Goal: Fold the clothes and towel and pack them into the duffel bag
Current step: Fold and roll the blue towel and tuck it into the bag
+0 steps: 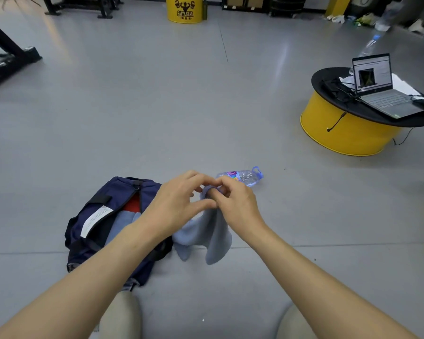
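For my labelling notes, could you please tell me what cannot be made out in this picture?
Head view only:
- Duffel bag contents: left forearm covers the opening; only red and pale blue fabric shows.
- Towel top edge: hidden by left hand and right hand.
- Laptop screen text: too small.

One bag (101,216), one towel (206,236), perhaps three bottles (242,176).

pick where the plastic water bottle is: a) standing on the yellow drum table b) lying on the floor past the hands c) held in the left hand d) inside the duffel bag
b: the plastic water bottle lies on its side on the grey floor, just beyond the right hand, outside the duffel bag.
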